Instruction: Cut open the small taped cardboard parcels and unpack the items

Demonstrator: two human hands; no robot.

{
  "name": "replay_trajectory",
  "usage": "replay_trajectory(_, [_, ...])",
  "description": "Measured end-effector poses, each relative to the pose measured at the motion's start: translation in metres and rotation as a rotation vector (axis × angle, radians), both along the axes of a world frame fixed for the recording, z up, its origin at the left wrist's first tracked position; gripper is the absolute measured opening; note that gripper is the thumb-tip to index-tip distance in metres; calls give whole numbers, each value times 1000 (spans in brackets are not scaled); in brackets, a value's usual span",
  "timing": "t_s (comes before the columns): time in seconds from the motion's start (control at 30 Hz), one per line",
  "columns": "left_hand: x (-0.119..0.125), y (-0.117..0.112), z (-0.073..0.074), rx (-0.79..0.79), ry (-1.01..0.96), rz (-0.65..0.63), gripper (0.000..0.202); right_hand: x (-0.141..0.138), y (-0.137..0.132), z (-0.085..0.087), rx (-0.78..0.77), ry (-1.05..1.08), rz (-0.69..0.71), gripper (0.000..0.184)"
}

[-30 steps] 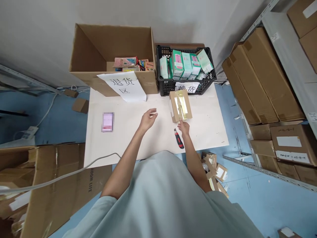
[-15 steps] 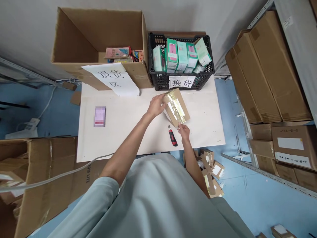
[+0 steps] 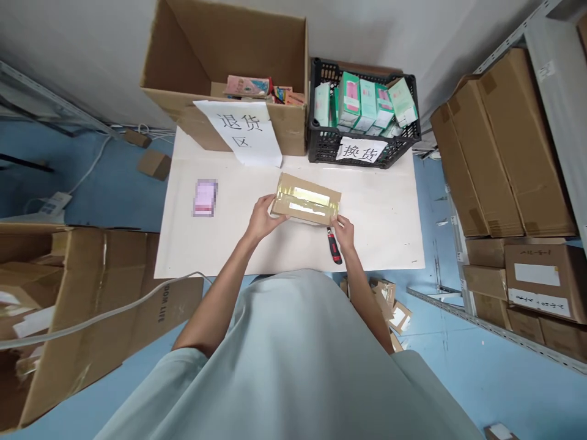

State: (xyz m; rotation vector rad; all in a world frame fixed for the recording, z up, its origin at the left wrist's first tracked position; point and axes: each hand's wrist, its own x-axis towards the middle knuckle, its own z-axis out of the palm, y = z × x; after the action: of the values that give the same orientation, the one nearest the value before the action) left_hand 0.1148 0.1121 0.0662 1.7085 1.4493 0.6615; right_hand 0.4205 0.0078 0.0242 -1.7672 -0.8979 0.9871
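A small taped cardboard box [image 3: 305, 200] is held level above the white table [image 3: 229, 244], its long side running left to right. My left hand [image 3: 265, 218] grips its left end, thumb along the near edge. At the near right corner, my right hand [image 3: 343, 231] pinches the box between thumb and fingers. A red and black utility knife [image 3: 334, 246] lies on the table just left of my right hand, its upper tip close under the box. Shiny yellowish tape and white label strips cover the upper face.
Behind stand a large open carton [image 3: 183, 104] with a paper sign [image 3: 243, 134] and a black plastic crate [image 3: 367, 156] of green-and-white boxes. A blurred pink item [image 3: 205, 198] lies at left. Cartons flank the table: an open one [image 3: 114, 293] left, shelved ones [image 3: 509, 153] right.
The box has turned from a steep slant to lying nearly crosswise. My left hand has shifted lower on its left end. The view has swung slightly; the knife stays on the table.
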Motion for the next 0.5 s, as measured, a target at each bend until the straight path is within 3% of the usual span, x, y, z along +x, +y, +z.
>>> replay_trajectory(0.2, [-91, -59, -11, -179, -37, 126, 92, -67, -13, 5, 12, -3, 121, 71])
replay_trajectory(0.33, [-125, -91, -26, -288, -81, 185, 89, -96, -33, 9, -52, -6, 193, 74])
replay_trajectory(0.5, [-151, -107, -41, -328, -135, 188, 89, -113, -60, 17, -172, 48, 214, 81])
